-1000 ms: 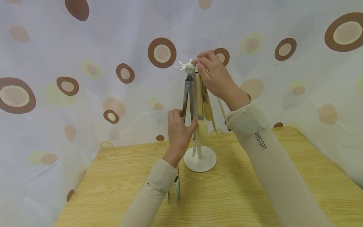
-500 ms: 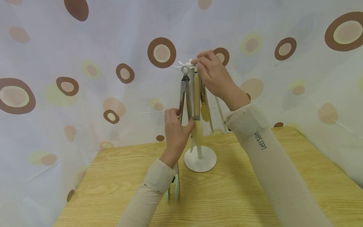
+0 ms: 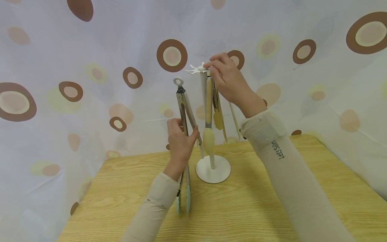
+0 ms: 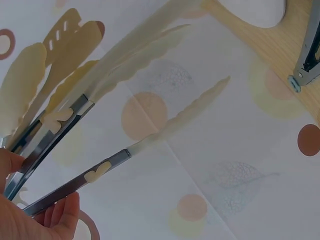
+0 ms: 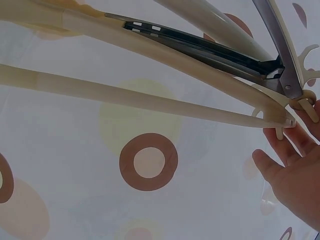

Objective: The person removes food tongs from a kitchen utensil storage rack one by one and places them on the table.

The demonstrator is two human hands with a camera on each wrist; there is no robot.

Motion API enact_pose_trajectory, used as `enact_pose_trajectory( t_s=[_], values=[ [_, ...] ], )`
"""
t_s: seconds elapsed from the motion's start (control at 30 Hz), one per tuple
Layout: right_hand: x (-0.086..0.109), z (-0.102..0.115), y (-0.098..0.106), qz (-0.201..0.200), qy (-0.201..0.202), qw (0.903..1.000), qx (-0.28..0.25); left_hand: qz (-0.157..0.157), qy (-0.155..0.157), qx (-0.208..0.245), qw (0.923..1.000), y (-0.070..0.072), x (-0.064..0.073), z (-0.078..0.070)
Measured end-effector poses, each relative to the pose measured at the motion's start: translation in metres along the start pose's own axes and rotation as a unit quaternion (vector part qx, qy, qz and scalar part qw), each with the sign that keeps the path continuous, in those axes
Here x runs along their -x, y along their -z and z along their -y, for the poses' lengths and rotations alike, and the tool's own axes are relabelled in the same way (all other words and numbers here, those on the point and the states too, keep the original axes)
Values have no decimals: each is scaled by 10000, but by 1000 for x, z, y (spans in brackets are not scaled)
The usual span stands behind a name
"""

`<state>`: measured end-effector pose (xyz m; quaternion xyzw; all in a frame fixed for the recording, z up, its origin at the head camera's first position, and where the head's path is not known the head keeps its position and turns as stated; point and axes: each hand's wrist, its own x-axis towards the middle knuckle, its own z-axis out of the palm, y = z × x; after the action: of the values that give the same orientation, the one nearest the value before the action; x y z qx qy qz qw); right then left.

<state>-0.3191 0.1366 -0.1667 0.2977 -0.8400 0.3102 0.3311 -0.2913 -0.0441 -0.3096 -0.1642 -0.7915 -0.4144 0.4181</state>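
My left hand (image 3: 180, 141) holds a pair of tongs (image 3: 183, 107) upright by its metal arms, thumb on one side and fingers on the other. The tongs have a white ring on top and long cream tips, and their arms are spread in the left wrist view. They are apart from a white utensil rack (image 3: 203, 88) that stands to their right. At the rack's hooked top, my right hand (image 3: 228, 79) rests with extended fingers. Cream-tipped tongs (image 3: 208, 134) and several other utensils hang from the rack, including a slotted turner (image 4: 62, 35).
Another pair of tongs with mint tips (image 3: 188, 199) lies on the wooden table (image 3: 130, 198), partly hidden by my left forearm. The rack's round white base (image 3: 220, 174) sits near the table's back. Behind it hangs a patterned curtain (image 3: 145, 107).
My left hand has moved left with the tongs, whose ring has come away from the rack's top. The tongs now lean more to the left. My right hand has stayed at the rack.
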Motion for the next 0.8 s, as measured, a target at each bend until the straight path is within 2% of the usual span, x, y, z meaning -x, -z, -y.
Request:
enact_pose_trajectory(
  t_s=[0.47,0.67,0.8],
  values=[
    [0,-3,0,-8,-18,10000,-16,2,211,-31,9998,11,0,11],
    [-1,-3,0,-12,23,10000,-2,-60,150,-140,9998,16,-2,16],
    [-1,0,0,13,24,10000,-34,45,151,-269,9995,25,-3,19]
  ],
)
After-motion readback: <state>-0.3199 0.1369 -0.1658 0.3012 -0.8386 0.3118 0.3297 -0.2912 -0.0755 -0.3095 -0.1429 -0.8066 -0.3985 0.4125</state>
